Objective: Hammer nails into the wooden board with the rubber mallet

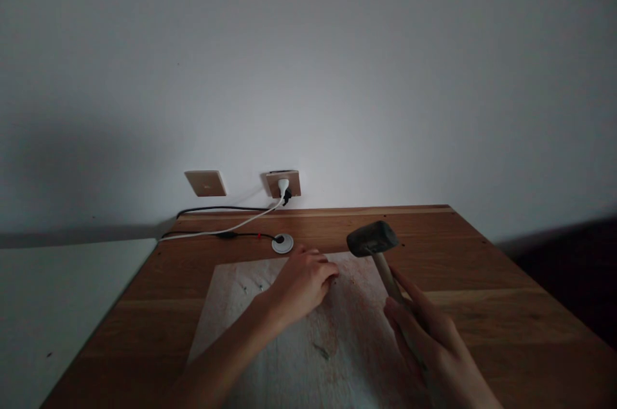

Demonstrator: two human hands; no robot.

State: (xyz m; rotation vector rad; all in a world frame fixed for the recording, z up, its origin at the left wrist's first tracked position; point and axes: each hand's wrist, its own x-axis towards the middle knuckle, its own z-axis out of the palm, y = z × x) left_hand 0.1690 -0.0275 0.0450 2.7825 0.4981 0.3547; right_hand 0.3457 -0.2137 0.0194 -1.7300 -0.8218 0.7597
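Note:
My right hand (427,325) is wrapped round the wooden handle of a mallet (373,239) with a dark, blocky head. The head is raised to the upper right of my left hand, apart from it. Over the far part of a pale, worn board (231,319), my left hand (308,277) is closed with its fingers curled down. Whatever its fingertips hold is hidden or too small to make out. Two small nails (261,287) stick up from the board left of that hand. A few loose nails (321,351) seem to lie nearer to me on the board.
The board lies on a wooden table (463,267) against a white wall. Behind it are a round power grommet (282,243) and white and black cables (231,229). A white plug (283,187) sits in a wall socket. A white surface (72,293) adjoins at left.

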